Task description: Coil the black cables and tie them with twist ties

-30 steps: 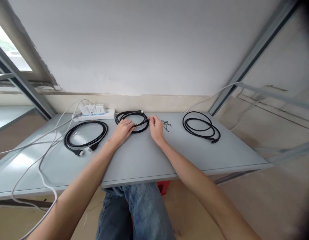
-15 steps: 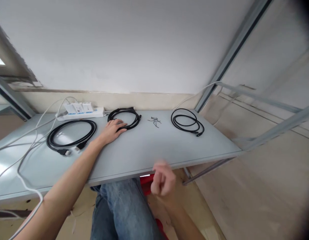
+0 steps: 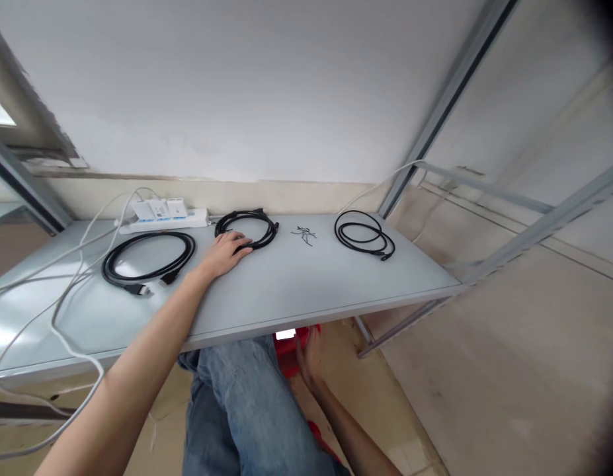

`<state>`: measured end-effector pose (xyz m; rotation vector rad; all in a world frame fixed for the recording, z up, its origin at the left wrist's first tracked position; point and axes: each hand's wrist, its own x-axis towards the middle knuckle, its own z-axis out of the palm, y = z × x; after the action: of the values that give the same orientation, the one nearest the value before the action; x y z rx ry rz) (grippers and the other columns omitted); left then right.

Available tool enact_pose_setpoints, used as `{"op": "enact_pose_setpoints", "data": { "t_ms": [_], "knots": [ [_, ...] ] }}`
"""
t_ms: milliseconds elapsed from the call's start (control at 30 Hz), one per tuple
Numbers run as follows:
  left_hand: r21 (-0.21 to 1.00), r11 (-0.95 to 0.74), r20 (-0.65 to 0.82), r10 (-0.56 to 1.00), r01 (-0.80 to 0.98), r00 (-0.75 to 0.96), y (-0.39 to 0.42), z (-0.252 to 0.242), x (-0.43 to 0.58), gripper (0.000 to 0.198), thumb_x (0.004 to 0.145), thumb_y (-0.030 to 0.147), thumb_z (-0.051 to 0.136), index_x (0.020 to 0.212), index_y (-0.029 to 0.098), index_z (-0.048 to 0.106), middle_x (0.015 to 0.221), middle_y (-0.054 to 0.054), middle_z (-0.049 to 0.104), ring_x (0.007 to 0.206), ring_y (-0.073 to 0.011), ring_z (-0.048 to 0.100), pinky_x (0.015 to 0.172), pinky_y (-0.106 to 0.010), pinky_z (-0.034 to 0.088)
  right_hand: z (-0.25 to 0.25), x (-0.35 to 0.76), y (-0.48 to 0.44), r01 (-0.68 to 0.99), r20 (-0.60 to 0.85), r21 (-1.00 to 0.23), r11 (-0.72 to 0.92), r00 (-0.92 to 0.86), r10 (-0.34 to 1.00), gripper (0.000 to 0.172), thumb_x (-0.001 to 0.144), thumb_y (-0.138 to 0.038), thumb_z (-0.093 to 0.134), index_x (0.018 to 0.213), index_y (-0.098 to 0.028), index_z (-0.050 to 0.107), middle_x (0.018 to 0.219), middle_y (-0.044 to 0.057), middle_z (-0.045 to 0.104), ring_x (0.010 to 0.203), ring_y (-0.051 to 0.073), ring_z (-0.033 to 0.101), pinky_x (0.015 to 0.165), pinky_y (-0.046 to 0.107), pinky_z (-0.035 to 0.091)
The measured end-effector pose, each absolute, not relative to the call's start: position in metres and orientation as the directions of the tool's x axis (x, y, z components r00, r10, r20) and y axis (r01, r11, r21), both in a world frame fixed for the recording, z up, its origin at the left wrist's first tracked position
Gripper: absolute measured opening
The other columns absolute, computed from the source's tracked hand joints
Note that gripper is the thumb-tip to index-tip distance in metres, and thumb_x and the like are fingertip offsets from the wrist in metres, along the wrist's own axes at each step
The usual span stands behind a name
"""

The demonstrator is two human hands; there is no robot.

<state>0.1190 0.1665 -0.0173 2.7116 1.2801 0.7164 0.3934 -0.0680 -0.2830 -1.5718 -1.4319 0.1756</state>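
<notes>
My left hand (image 3: 225, 254) lies on the near left side of a coiled black cable (image 3: 272, 236) at the back of the table, its fingers stretched out. Below the front edge of the table, my right hand (image 3: 311, 360) is beside a red plastic stool (image 3: 286, 362), fingers extended and thumb apart. Nothing shows in it. Another coiled black cable (image 3: 112, 264), with its plugs towards me, lies to the left. A third, thinner coiled black cable (image 3: 358, 242) lies on the right. Between the middle and right coils is a small heap of black twist ties (image 3: 305, 234).
A white power strip (image 3: 200, 218) with white adapters (image 3: 160, 209) stands along the wall. White cords (image 3: 63, 337) trail from it across the left side and over the table's front edge (image 3: 296, 324). Metal posts (image 3: 435, 125) rise at both ends.
My right hand has dropped from the table's front edge to beside the red stool, and its curled fingers have straightened. My left hand stays on the middle coil. The view has shifted slightly.
</notes>
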Motion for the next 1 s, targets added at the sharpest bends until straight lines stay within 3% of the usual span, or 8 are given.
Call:
{"op": "enact_pose_setpoints", "data": {
  "t_ms": [67,200,500,633,867,1000],
  "knots": [
    [0.253,-0.653,0.387,0.745,0.714,0.544,0.168,-0.018,0.119,0.054,0.104,0.06,0.039,0.137,0.028,0.068,0.136,-0.009,0.063,0.128,-0.0299,0.055,0.116,-0.05,0.038,-0.308,0.404,-0.054,0.635,0.388,-0.767,0.093,0.344,0.855,0.056,0.102,-0.047,0.045,0.148,-0.015,0.049,0.138,0.022,0.061,0.133,0.034,0.057,0.111,0.056,0.049],
    [0.261,-0.655,0.38,0.745,0.709,0.549,0.167,-0.016,0.118,0.054,0.104,0.06,0.039,0.134,0.027,0.07,0.135,-0.009,0.064,0.127,-0.0298,0.056,0.114,-0.05,0.04,-0.335,0.411,-0.036,0.584,0.27,-0.809,0.071,0.262,0.926,0.06,0.1,-0.053,0.048,0.148,-0.016,0.05,0.141,0.021,0.062,0.133,0.033,0.059,0.113,0.053,0.048],
    [0.261,-0.666,0.389,0.735,0.698,0.555,0.169,-0.017,0.118,0.055,0.105,0.06,0.038,0.134,0.026,0.07,0.135,-0.01,0.064,0.128,-0.0287,0.056,0.115,-0.049,0.038,-0.359,0.403,-0.03,0.699,0.369,-0.711,0.076,0.278,0.887,0.061,0.101,-0.058,0.044,0.143,-0.014,0.054,0.139,0.023,0.063,0.132,0.035,0.058,0.11,0.057,0.047],
    [0.273,-0.664,0.381,0.739,0.696,0.556,0.168,-0.016,0.118,0.054,0.105,0.06,0.039,0.133,0.026,0.071,0.135,-0.01,0.064,0.128,-0.029,0.057,0.115,-0.05,0.038,-0.354,0.397,-0.023,0.732,0.382,-0.681,0.014,0.339,0.86,0.06,0.1,-0.061,0.04,0.129,-0.013,0.062,0.127,0.024,0.067,0.122,0.038,0.061,0.105,0.06,0.047],
    [0.271,-0.66,0.392,0.741,0.701,0.546,0.164,-0.012,0.12,0.053,0.105,0.059,0.039,0.13,0.026,0.072,0.134,-0.01,0.065,0.128,-0.0294,0.057,0.114,-0.049,0.04,-0.339,0.39,-0.003,0.786,0.355,-0.615,-0.063,0.347,0.868,0.03,0.094,-0.036,0.051,0.105,-0.015,0.069,0.115,0.022,0.072,0.114,0.035,0.062,0.101,0.05,0.047],
    [0.268,-0.67,0.397,0.732,0.692,0.554,0.163,-0.011,0.119,0.053,0.104,0.059,0.04,0.13,0.027,0.073,0.133,-0.01,0.066,0.126,-0.0296,0.058,0.113,-0.05,0.041,-0.336,0.391,0.002,0.816,0.365,-0.576,-0.044,0.305,0.88,0.022,0.091,-0.018,0.048,0.095,-0.015,0.07,0.096,0.015,0.073,0.095,0.027,0.064,0.09,0.04,0.049]
  ]
}}
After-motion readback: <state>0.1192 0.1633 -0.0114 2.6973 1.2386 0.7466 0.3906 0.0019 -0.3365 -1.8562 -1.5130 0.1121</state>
